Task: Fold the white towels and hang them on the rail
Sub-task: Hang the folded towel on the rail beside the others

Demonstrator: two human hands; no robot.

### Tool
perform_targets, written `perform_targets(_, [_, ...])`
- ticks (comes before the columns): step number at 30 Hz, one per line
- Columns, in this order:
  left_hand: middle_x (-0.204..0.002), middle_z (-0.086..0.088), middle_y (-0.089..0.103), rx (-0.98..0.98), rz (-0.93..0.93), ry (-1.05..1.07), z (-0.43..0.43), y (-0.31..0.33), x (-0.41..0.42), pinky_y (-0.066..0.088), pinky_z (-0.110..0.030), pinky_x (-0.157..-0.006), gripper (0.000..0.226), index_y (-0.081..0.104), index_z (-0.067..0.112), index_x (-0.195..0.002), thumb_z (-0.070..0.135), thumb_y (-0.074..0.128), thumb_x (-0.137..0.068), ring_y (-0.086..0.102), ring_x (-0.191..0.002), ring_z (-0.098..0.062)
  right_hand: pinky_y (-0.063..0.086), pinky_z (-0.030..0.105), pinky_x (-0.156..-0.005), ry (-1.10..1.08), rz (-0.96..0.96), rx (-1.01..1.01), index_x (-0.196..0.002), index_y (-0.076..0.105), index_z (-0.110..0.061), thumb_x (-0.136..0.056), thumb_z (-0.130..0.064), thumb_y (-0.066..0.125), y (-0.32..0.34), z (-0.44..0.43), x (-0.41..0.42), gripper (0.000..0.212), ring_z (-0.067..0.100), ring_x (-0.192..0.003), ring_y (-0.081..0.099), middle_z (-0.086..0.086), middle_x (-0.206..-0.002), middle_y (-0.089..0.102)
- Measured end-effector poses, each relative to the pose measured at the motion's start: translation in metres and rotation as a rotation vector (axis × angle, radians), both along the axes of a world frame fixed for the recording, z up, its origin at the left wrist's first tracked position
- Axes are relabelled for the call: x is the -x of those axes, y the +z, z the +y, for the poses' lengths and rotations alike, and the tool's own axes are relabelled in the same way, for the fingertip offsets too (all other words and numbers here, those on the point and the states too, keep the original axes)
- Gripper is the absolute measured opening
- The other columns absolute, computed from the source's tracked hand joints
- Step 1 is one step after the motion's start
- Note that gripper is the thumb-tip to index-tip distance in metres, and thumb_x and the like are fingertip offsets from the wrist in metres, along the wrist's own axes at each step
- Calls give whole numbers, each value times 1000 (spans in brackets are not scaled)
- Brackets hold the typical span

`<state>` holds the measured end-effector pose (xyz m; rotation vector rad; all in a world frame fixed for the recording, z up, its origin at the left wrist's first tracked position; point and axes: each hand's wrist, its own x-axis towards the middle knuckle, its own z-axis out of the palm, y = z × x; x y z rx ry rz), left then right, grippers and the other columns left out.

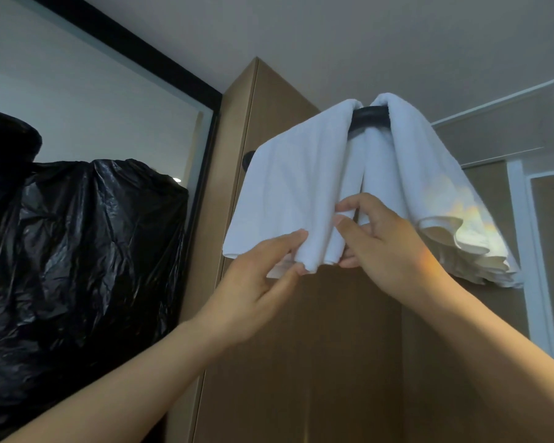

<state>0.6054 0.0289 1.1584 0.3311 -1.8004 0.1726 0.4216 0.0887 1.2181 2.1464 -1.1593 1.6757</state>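
Far left, a crumpled black plastic sheet [87, 238] fills the lower corner, glossy and creased, with a black frame [160, 63] running diagonally above it around a glass panel. Moving in, there's a tall tan wooden panel [269, 100] rising to the ceiling, and the action is right in front of it. The left towel [288, 180] is up on the dark rail [370, 118], draped over it and fanning out wide towards its lower hem. The left hand [253, 282] is at that hem, thumb underneath and fingers on top, pinching the bottom edge of the cloth. Up top, a short bare stretch of rail shows between the two towels. Now the right hand [387, 251]: it is in the middle, where the towels' inner edges hang side by side, fingers curled and thumb forward, gripping the inner fold of the left towel. Over to the right, the right towel [422, 161] hangs over the same rail, folded in several layers that ripple along the bottom, a patch of warm light on its lower part. Beyond it, at the far edge, stands a white door frame [522, 219].
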Motion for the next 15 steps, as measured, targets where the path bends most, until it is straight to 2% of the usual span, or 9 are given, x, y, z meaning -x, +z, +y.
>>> perform_targets(2, [-130, 20, 57, 23, -26, 13, -2, 3, -2, 51, -29, -94, 47, 53, 26, -137, 39, 56, -92, 51, -124, -4, 56, 34, -78, -14, -40, 33, -113, 56, -33, -99, -32, 51, -1, -1, 0, 15, 12, -74, 70, 3, -76, 70])
perform_targets(4, [-134, 18, 55, 56, -62, 53, -5, 3, -1, 49, -29, -96, 51, 51, 25, -138, 40, 59, -90, 48, -127, -4, 51, 26, -71, -41, -52, 69, -109, 57, -32, -96, -29, 56, -5, -3, 0, 14, 14, -74, 68, 7, -71, 70])
perform_targets(7, [-133, 14, 58, 104, -7, 99, -4, 3, 3, 46, -29, -101, 51, 56, 22, -135, 42, 63, -89, 48, -126, 1, 45, 21, -63, -30, -84, 73, -105, 58, -33, -92, -26, 63, -10, -6, 1, 15, 12, -70, 66, 4, -66, 68])
perform_targets(11, [-135, 9, 58, 116, 29, 87, -2, 9, 7, 47, -32, -102, 35, 67, 18, -123, 31, 64, -91, 47, -128, 2, 43, 13, -60, -19, -35, 103, -101, 63, -32, -92, -21, 63, -21, -6, 2, 14, 15, -66, 65, 8, -62, 63])
perform_targets(15, [-127, 6, 64, 185, 3, 113, 1, 14, 11, 47, -30, -97, 19, 74, 17, -107, 21, 62, -93, 55, -121, -5, 46, 15, -62, -14, -28, 81, -99, 65, -34, -92, -24, 64, -24, -2, 6, 13, 14, -68, 67, 5, -65, 66])
